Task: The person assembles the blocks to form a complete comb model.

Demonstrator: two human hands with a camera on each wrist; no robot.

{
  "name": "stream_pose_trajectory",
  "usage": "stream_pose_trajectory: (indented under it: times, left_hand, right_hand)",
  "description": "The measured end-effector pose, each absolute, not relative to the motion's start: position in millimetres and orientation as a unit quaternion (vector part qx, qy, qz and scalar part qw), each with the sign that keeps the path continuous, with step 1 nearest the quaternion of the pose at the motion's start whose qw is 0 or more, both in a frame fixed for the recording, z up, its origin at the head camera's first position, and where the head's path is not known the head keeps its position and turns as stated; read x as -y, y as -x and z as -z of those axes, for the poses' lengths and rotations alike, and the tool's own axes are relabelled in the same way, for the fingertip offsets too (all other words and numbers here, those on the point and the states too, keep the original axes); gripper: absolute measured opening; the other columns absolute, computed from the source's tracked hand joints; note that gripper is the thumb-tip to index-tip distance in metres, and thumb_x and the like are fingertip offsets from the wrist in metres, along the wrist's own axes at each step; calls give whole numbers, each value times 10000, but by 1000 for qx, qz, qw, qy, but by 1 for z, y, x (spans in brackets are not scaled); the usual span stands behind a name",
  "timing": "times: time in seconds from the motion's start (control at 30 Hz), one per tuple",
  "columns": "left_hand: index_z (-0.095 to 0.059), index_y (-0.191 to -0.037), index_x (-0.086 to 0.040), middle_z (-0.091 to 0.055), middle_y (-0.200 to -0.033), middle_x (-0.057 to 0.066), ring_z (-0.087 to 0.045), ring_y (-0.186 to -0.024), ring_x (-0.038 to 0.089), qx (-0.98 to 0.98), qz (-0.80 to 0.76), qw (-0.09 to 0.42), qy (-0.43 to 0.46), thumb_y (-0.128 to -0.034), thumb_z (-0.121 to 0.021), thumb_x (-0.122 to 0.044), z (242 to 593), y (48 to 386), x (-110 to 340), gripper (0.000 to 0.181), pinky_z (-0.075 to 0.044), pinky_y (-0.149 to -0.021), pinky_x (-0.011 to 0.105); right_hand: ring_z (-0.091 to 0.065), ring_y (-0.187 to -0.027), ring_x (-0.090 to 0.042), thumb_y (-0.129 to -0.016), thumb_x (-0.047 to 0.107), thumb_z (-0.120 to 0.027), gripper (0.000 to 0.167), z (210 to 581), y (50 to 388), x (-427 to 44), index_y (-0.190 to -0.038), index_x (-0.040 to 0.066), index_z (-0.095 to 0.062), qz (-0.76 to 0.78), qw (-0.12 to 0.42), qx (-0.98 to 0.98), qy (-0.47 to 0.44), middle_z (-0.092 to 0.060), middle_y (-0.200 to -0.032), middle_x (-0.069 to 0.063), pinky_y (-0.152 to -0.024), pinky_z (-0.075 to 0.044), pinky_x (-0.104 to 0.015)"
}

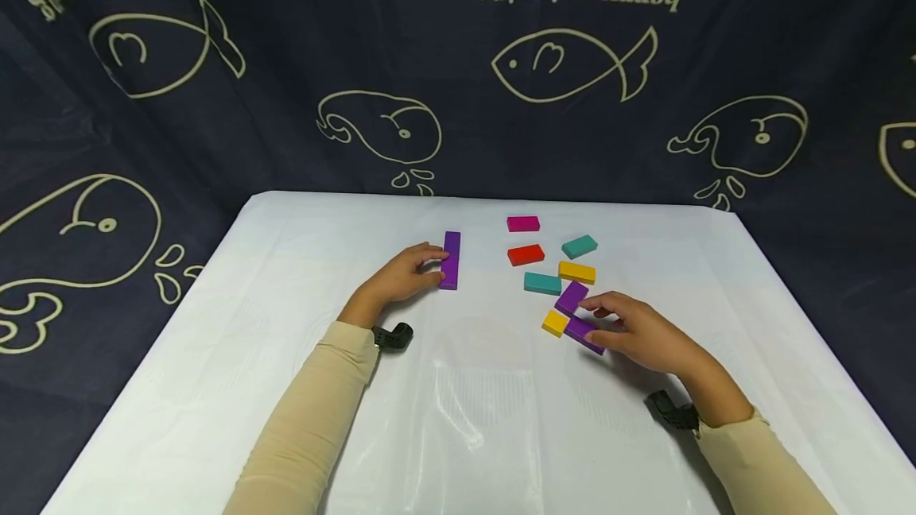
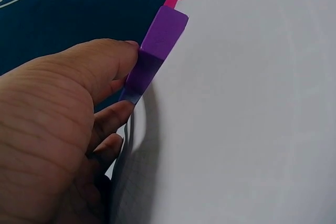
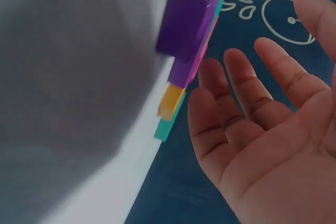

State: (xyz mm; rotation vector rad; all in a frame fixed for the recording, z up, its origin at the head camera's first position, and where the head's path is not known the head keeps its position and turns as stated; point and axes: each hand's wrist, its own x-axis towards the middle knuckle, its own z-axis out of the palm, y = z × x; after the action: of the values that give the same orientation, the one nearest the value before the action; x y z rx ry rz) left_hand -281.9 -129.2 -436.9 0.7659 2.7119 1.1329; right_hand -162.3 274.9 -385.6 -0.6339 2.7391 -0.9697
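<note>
Coloured rectangular blocks [image 1: 542,284] lie before a navy cloth [image 1: 587,149] with pale fish and whale outlines, on a white-covered table [image 1: 458,451]. Right hand [image 1: 647,334]: grip apart, fingers loosely bent beside two purple blocks [image 1: 572,298] — whether it touches them I cannot tell. Left hand [image 1: 401,276]: grip also apart, thumb and fingers touching the left side of a long purple bar [image 1: 451,262]. Farther back are a yellow oblong block [image 1: 576,272], two teal ones, one red and one magenta — and smallest, a squarish yellow block [image 1: 554,323] just beside the nearer purple one.
</note>
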Motion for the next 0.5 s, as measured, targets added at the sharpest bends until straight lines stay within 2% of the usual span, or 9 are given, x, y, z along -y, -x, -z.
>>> stream_pose_trajectory:
  times: [0.27, 0.5]
  left_hand:
    - [-587, -1374, -59, -444, -1496, 175, -286, -1451, 341, -887, -381, 53, -255, -935, -655, -213, 437, 282, 130, 470, -211, -1188, 480]
    - [-589, -1375, -65, -447, -1496, 164, -289, -1451, 333, -887, -382, 53, -252, -935, -653, -223, 438, 282, 131, 471, -214, -1187, 477]
  right_hand:
    - [-596, -1036, -260, -917, 216, -723, 451, 390, 165, -280, -1311, 46, -585, 299, 132, -926, 191, -609, -1241, -142, -931, -513, -509]
    - [-584, -999, -236, -903, 192, -734, 459, 393, 165, -279, -1314, 52, -584, 292, 136, -926, 197, -613, -1228, -124, -905, -519, -475]
